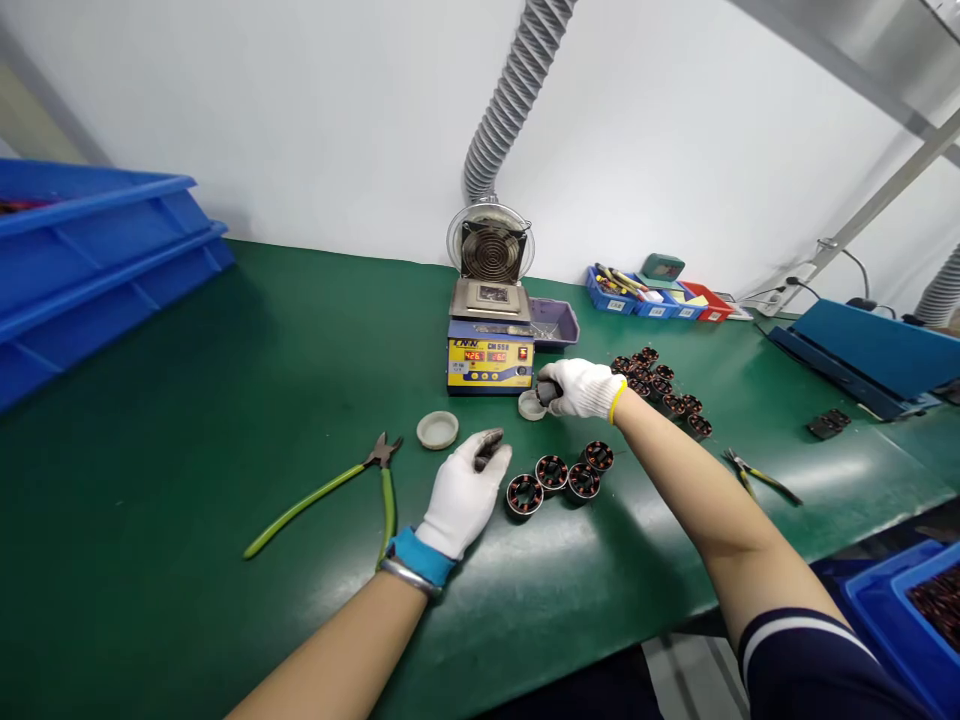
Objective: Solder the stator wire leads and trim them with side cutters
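My right hand [585, 388], in a white glove with dark fingertips, is closed around a dark round part that looks like a motor stator [550, 392]. It is at the right rim of a small pale dish [531, 406], in front of the solder pot [490, 350]. The fingers hide much of the part. My left hand [463, 492], gloved too, rests above the table with thumb and fingers slightly apart and nothing visible between them. Several wound stators [552, 473] stand just to its right. Another shallow dish [437, 430] lies beyond it.
Green-handled cutters [381, 455] lie left of my left hand. More stators [660, 385] and pliers [754, 475] are at the right. A purple tray [559, 322] sits by the pot, under a ribbed exhaust hose [517, 95]. Stacked blue bins [105, 255] stand at the left.
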The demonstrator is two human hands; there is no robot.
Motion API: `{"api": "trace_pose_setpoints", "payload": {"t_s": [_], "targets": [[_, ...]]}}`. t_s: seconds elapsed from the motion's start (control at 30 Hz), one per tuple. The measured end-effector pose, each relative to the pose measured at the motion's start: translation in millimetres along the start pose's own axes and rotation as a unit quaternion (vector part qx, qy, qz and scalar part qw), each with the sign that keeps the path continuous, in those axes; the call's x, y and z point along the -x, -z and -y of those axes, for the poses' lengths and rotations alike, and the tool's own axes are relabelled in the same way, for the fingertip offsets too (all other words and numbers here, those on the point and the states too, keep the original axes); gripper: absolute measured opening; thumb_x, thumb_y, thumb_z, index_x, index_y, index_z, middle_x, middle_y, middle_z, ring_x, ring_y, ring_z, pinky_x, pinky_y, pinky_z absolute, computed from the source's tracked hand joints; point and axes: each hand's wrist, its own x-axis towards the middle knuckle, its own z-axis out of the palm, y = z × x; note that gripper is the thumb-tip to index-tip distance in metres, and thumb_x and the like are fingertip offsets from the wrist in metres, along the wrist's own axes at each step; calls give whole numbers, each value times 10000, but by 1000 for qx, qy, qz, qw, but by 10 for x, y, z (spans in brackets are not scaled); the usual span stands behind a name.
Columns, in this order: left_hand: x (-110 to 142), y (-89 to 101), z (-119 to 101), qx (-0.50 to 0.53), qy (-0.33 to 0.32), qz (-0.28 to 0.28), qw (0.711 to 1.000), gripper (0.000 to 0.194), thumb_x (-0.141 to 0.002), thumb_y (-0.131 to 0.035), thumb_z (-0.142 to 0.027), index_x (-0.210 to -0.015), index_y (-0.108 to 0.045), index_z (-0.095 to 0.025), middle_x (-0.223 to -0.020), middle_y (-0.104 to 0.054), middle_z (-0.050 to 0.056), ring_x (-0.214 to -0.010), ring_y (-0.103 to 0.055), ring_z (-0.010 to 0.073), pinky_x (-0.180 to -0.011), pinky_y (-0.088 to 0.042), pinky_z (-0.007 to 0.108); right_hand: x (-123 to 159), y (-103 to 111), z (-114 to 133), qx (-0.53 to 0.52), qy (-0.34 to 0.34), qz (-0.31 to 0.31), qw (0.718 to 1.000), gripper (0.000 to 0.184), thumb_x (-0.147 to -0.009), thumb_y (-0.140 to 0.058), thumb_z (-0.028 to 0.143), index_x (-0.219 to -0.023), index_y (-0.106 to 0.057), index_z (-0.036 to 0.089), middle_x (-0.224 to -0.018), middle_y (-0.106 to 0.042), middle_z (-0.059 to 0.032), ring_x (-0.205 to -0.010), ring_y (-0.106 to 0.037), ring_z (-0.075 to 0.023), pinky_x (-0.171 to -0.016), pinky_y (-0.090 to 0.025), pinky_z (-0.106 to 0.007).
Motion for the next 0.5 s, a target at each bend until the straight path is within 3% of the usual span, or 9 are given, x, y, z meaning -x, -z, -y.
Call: {"api": "trace_pose_setpoints", "payload": {"t_s": [0.2,0.37,0.5], "targets": [[-22,9,45,-11,7,22,1000,464,-750,-593,-429,-1073,-659,-103,-1074,-705,150,-955,-650,262,-910,-490,429,-102,6,18,37,4,24,999,573,-657,-723,398,-1192,-590,238,-1066,-673,-85,-934,-652,-280,-703,-501,-305],[-31,7,59,-18,2,27,999,435,-758,-597,-418,-1060,-668,-114,-1060,-714,139,-964,-657,259,-915,-494,424,-52,46,-6,46,0,7,999,584,-675,-718,434,-1197,-552,231,-1063,-671,-75,-917,-654,-255,-694,-502,-286],[-35,11,63,-22,-5,26,999,380,-769,-604,-396,-1037,-679,-138,-1037,-725,117,-991,-661,254,-929,-493,412,62,173,-4,68,-2,-38,997,588,-774,-652,451,-1293,-467,244,-1155,-626,-73,-1011,-626,-243,-773,-502,-293]]}}
